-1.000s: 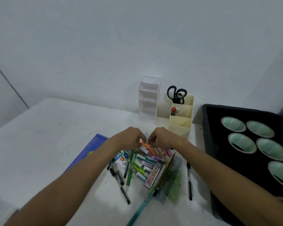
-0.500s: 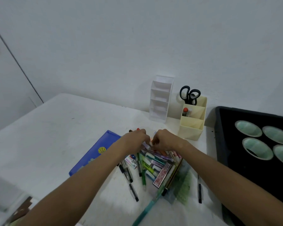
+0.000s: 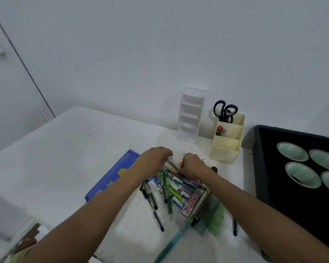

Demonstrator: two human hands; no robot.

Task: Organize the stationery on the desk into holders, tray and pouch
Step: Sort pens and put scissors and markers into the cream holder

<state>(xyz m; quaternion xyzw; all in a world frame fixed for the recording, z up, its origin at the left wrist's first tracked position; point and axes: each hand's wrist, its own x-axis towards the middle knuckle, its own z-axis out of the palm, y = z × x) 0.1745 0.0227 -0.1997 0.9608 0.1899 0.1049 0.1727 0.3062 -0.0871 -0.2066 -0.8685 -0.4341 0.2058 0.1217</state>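
Note:
A heap of pens, highlighters and erasers (image 3: 179, 188) lies on the white desk. My left hand (image 3: 154, 158) and my right hand (image 3: 193, 164) rest side by side on the heap's far end, fingers curled down into it. An orange marker tip (image 3: 180, 161) shows by my right hand; what each hand grips is hidden. Behind stand a white tiered holder (image 3: 191, 114) and a cream holder (image 3: 226, 147) with black scissors (image 3: 224, 111) and two sticks. A blue pouch (image 3: 112, 177) lies to the left of the heap.
A black tray (image 3: 270, 177) with several pale green cups fills the right side. A single black pen (image 3: 234, 225) lies by the tray. A teal pen (image 3: 171, 243) and a green ruler (image 3: 214, 219) lie at the heap's near end. The wall is close behind the holders.
Both hands have come down from holding an orange marker above the heap onto its far end. The camera has turned left, so everything sits further right in view.

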